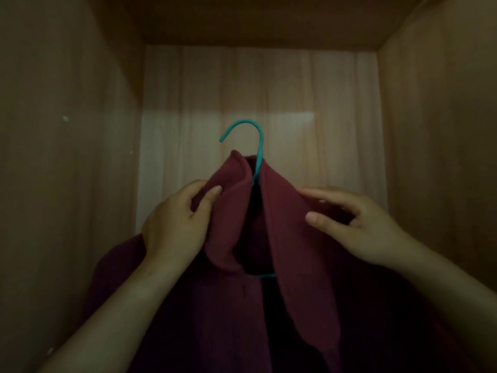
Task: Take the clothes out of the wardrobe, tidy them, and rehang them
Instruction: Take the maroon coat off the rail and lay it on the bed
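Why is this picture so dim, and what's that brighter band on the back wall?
Head view: little light reaches inside the wardrobe, so the maroon garment fades to near black lower down; a paler band of light crosses the back panel behind the teal hanger hook; side walls splay outward, wide-angle distortion.

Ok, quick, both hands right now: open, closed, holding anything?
Left hand: closed, pinching the left collar flap of the maroon garment.
Right hand: closed, pinching the right collar flap of the same garment.
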The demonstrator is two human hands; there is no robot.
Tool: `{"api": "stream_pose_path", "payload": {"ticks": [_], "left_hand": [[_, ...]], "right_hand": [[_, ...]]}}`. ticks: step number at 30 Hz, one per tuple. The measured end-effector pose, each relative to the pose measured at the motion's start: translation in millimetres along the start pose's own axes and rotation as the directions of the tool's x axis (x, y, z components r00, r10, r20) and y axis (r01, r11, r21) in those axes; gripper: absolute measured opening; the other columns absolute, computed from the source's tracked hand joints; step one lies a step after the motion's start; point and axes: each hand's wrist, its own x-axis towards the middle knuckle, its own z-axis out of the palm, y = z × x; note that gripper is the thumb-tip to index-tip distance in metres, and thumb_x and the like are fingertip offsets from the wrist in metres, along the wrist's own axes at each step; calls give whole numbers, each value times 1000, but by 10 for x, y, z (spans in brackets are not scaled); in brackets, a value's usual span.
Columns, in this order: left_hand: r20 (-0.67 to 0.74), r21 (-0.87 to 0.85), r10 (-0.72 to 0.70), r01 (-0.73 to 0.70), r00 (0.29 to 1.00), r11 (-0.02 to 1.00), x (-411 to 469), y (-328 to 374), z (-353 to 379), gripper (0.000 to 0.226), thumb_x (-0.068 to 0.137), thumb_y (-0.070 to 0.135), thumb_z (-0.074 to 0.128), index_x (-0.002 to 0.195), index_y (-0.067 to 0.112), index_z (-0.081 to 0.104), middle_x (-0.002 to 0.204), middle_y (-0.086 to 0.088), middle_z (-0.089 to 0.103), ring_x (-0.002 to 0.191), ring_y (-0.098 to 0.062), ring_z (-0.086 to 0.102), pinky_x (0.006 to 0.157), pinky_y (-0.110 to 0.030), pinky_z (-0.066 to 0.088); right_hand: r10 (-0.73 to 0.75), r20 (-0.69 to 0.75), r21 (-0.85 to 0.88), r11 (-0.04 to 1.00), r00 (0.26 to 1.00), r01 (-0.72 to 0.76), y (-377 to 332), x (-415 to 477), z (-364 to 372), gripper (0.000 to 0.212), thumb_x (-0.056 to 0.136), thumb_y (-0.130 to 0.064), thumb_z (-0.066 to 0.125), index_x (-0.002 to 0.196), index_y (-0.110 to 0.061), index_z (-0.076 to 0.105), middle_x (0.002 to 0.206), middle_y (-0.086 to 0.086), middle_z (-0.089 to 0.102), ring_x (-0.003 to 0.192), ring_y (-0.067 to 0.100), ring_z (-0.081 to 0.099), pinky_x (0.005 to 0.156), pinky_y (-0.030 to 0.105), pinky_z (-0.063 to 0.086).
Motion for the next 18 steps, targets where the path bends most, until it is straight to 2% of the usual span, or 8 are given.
{"api": "stream_pose_path", "payload": {"ticks": [3, 5, 8, 11, 13, 14, 18], "left_hand": [[33, -35, -11, 12, 999, 999, -335, 119, -97, 44, 79, 72, 38, 107, 46, 61, 91, 21, 69, 87, -7, 66, 81, -41, 54], [61, -37, -3, 6, 998, 999, -563, 227, -172, 45, 76, 72, 38, 111, 50, 57, 94, 26, 68, 91, -4, 65, 82, -40, 53], [148, -19, 77, -75, 986, 997, -873, 409, -376, 46, 75, 70, 38, 120, 58, 44, 106, 34, 62, 103, -2, 62, 86, -35, 51], [175, -58, 176, -169, 969, 984, -1068, 616, -669, 46, 81, 64, 39, 127, 63, 38, 120, 32, 56, 110, 4, 56, 87, -24, 48], [157, -78, 209, -198, 965, 977, -1167, 794, -887, 43, 82, 61, 41, 125, 63, 40, 111, 32, 57, 103, 6, 55, 82, -16, 44], [154, -90, 210, -198, 965, 976, -1224, 901, -995, 42, 82, 60, 42, 124, 63, 41, 108, 31, 57, 101, 5, 55, 81, -15, 44], [180, -180, 202, -170, 963, 969, -1562, 1343, -1438, 38, 79, 60, 47, 117, 65, 46, 102, 24, 62, 95, 3, 58, 78, -25, 49]], "right_hand": [[-83, -103, -124, 990, 991, 70, -93, -223, 127, 36, 74, -44, 65, 109, -40, 65, 94, -20, 66, 92, -2, 62, 81, 10, 45], [-97, -166, -194, 979, 981, 64, -190, -374, 144, 31, 74, -46, 65, 105, -42, 66, 87, -18, 67, 84, -1, 63, 74, 16, 49], [-78, -197, -249, 968, 977, 27, -458, -596, 102, 27, 75, -50, 63, 102, -47, 66, 83, -19, 67, 77, 2, 64, 68, 26, 52], [-72, -249, -289, 957, 966, -4, -839, -791, 8, 25, 75, -54, 63, 100, -48, 67, 83, -20, 67, 74, 5, 64, 66, 28, 51], [-82, -293, -323, 946, 953, -18, -1154, -929, -54, 30, 76, -53, 65, 104, -42, 67, 85, -21, 68, 78, 3, 64, 70, 27, 51], [-85, -311, -328, 944, 947, -23, -1316, -1017, -86, 32, 76, -51, 65, 105, -39, 68, 86, -20, 68, 80, 2, 65, 72, 26, 51], [-59, -353, -358, 931, 934, -77, -2030, -1482, -215, 28, 74, -49, 64, 99, -39, 70, 86, -17, 69, 76, 9, 65, 72, 26, 50]]}}
